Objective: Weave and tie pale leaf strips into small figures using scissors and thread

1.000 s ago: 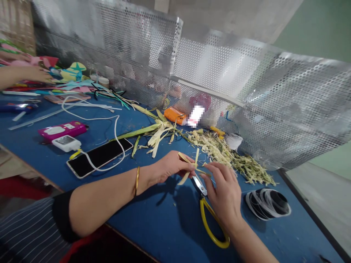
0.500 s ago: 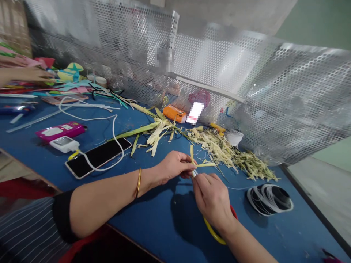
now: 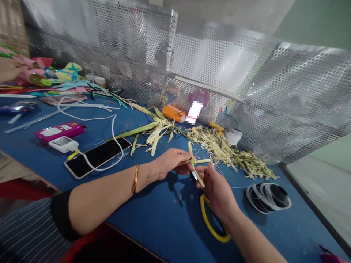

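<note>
Pinching left hand [image 3: 171, 163]: thumb and fingers closed on the crossed pale strips [image 3: 193, 162], held at the dial's centre above the blue table [image 3: 156, 219];
Right hand [image 3: 218, 188]: half curled at four o'clock, by the strip end slanting down; from where I stand, I cannot tell whether it grips;
Scissors [image 3: 204, 215]: yellow handle at five o'clock, near the right wrist;
Shreds [image 3: 219, 150]: heaped at two o'clock;
Husk leaves [image 3: 156, 133]: ten o'clock;
Phone [image 3: 95, 159]: nine o'clock;
Thread spool [image 3: 268, 197]: beyond the right hand, between three and four.
</note>
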{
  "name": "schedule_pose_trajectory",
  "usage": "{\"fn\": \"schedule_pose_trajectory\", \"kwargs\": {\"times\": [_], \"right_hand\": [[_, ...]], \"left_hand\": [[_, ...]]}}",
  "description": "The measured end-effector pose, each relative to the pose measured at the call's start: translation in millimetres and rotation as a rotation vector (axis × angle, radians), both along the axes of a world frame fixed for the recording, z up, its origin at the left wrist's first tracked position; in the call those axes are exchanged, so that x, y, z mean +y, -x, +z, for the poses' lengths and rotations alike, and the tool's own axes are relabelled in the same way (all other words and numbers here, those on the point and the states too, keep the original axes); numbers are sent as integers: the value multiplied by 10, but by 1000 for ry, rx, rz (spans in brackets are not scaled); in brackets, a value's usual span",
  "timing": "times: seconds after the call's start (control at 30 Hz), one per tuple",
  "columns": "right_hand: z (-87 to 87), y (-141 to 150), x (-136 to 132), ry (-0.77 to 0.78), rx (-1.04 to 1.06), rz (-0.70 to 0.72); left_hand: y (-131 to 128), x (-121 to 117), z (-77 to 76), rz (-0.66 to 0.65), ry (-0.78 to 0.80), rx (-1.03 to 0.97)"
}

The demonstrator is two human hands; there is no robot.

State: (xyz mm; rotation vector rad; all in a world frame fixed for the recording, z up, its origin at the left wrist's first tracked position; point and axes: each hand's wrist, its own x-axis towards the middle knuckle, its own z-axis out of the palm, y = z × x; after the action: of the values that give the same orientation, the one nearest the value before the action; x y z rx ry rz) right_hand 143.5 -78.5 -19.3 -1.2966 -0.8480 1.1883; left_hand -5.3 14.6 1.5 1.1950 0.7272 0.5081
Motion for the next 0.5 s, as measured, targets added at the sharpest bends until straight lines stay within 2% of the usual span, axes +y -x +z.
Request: {"fn": "schedule_pose_trajectory", "kwargs": {"times": [0.07,0.13,0.33,0.5], "right_hand": [[26,-33,30,18,210,-92],[47,-44,33,-6,268,-158],[41,-5,9,-66,118,-162],[-29,-49,41,-104,-11,-175]], "left_hand": [[-7,-16,-10,-48,-4,19],[-20,-36,-41,-86,-41,37],[-47,-86,-154,-153,-292,95],[-42,-109,-158,-232,-295,101]]}}
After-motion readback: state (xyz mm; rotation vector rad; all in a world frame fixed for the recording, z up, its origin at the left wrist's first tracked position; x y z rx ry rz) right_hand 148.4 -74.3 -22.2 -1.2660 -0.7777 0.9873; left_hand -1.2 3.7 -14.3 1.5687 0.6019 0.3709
